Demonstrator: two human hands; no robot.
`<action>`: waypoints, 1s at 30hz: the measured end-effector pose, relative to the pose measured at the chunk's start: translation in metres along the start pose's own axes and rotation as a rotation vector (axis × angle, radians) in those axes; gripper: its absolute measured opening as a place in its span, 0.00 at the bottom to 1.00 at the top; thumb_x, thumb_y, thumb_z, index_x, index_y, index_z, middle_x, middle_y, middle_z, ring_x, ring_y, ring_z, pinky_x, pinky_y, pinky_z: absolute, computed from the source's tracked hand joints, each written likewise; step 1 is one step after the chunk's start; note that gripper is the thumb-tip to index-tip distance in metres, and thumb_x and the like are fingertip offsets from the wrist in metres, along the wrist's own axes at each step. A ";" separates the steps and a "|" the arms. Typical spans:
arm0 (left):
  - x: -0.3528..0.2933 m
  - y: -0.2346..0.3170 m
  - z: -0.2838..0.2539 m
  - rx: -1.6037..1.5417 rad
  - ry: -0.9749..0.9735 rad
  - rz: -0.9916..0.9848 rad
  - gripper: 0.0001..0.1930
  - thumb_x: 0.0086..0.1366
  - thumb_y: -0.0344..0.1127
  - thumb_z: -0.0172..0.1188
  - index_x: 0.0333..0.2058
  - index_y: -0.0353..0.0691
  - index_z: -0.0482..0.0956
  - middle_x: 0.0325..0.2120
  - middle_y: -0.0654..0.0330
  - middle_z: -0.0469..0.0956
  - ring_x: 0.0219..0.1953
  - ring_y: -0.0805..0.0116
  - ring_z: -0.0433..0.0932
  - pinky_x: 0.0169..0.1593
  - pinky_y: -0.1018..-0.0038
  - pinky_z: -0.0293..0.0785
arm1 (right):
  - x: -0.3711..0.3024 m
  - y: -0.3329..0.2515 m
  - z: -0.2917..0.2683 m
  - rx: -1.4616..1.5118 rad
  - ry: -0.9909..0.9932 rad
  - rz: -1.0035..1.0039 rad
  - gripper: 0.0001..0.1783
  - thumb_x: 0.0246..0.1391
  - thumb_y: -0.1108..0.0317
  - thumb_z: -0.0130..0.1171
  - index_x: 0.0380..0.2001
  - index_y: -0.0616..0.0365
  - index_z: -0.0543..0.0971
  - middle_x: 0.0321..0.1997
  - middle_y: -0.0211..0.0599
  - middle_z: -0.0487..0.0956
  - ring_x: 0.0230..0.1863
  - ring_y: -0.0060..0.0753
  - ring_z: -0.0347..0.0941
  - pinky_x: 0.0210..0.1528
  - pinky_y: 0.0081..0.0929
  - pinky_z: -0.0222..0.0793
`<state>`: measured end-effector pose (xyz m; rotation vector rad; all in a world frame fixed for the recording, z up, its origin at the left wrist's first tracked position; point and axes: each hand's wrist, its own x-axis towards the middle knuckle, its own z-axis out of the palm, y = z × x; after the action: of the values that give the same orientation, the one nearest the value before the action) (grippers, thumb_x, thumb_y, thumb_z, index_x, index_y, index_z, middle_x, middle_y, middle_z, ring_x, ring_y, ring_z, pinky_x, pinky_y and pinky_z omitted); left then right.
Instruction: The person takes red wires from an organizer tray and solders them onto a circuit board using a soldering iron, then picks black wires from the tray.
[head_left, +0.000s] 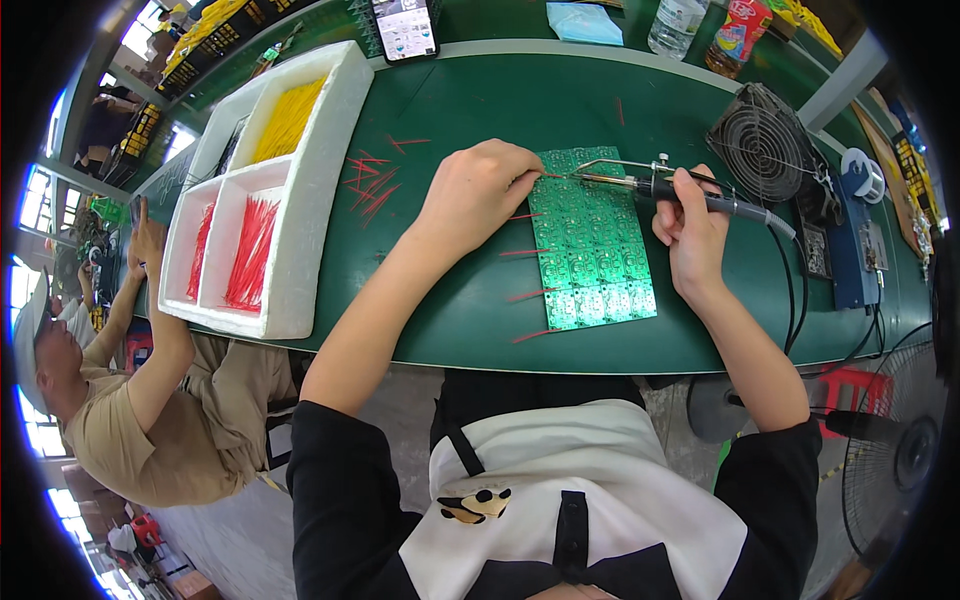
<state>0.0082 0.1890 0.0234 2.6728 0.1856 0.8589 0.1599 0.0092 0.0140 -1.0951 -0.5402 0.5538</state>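
"Green rectangular circuit-board panel: where does it lie?"

"Flat on the dark green bench, right in front of the person, with four thin red wires sticking out past its left edge."

"How would it handle?"

"Light and stiff, I'd judge, and smooth enough to slide. I'd take it by the right edge or a lower corner, since those wires look easy to tug loose."

"And each grip?"

"The left hand has a narrow grip, pinching a single red wire at the panel's upper left. The right hand has its grip closed round a black-handled soldering iron. The metal tip is over the panel's upper part; touching or apart, I can't tell."

"Beyond that?"

"To the left, a white foam tray of red and yellow wires, with loose red strands scattered beside it. Farther right, a round black-grilled fan. At the back, a lit phone and a clear plastic bottle."
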 end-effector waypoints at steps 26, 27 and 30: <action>-0.069 -0.053 -0.080 0.615 -0.083 -0.283 0.05 0.56 0.30 0.55 0.31 0.38 0.70 0.33 0.54 0.70 0.38 0.53 0.71 0.40 0.63 0.71 | 0.003 -0.005 -0.012 0.130 -0.003 -0.030 0.11 0.55 0.64 0.56 0.32 0.60 0.71 0.19 0.30 0.70 0.14 0.14 0.58 0.19 0.18 0.61; -0.067 -0.053 -0.082 0.637 -0.068 -0.251 0.05 0.56 0.31 0.55 0.31 0.38 0.70 0.32 0.55 0.70 0.37 0.56 0.71 0.38 0.64 0.71 | 0.002 -0.007 -0.013 0.120 -0.005 -0.048 0.10 0.55 0.64 0.56 0.32 0.60 0.71 0.20 0.30 0.71 0.15 0.14 0.58 0.20 0.17 0.62; -0.061 -0.049 -0.091 0.705 -0.048 -0.238 0.05 0.56 0.31 0.54 0.31 0.38 0.70 0.30 0.57 0.70 0.37 0.57 0.71 0.37 0.64 0.71 | 0.000 -0.011 -0.020 0.101 0.009 -0.042 0.11 0.55 0.64 0.56 0.32 0.60 0.71 0.21 0.30 0.71 0.18 0.14 0.61 0.23 0.17 0.64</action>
<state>-0.0953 0.2459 0.0431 3.1964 0.9279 0.7466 0.1748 -0.0084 0.0171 -0.9883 -0.5205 0.5335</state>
